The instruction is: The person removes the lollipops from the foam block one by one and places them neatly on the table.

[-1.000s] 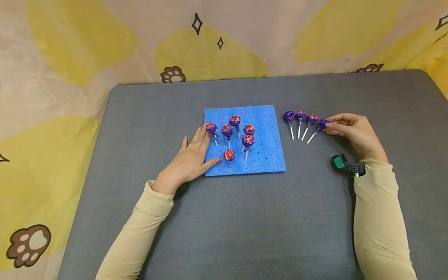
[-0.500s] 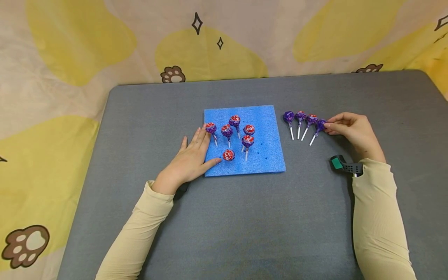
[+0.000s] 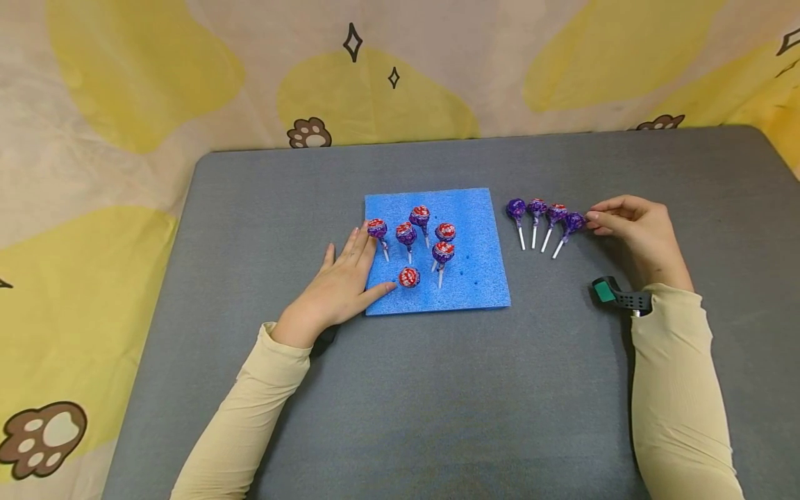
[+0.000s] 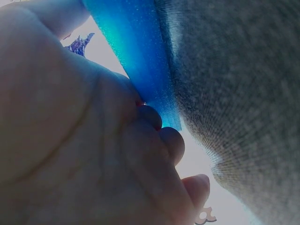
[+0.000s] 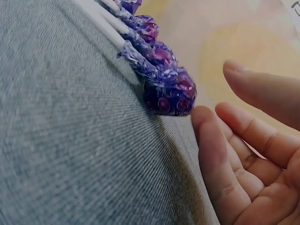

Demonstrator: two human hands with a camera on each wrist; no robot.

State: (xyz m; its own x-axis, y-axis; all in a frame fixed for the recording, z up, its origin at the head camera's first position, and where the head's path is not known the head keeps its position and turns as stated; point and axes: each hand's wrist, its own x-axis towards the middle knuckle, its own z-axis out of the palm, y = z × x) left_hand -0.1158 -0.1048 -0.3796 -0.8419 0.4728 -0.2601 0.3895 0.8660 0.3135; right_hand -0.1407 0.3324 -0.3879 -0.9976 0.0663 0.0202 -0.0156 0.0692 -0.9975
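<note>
A blue foam board (image 3: 471,212) lies mid-table with several purple-and-red wrapped lollipops (image 3: 405,234) standing in it on their sticks. My left hand (image 3: 337,288) rests against the board's left side, fingers straight and thumb over its near edge. In the left wrist view the blue foam (image 4: 136,51) runs along the fingers. To the right, several more lollipops lie in a slanted row on the table, heads away. Next to the last lollipop (image 3: 571,222) is my right hand (image 3: 640,232). In the right wrist view its fingers are spread apart, one fingertip close to the lollipop's head (image 5: 171,96).
The grey table (image 3: 462,410) reaches to a yellow-and-cream cloth (image 3: 431,83) with paw prints behind and at the left. A few small holes show in the right part of the foam. A black-and-green wrist device (image 3: 615,292) is on the right wrist.
The right hand, pinching the last lollipop a second ago, nudged it slightly left towards the row. It has now let go and drawn back a little to the right. The left hand stays put.
</note>
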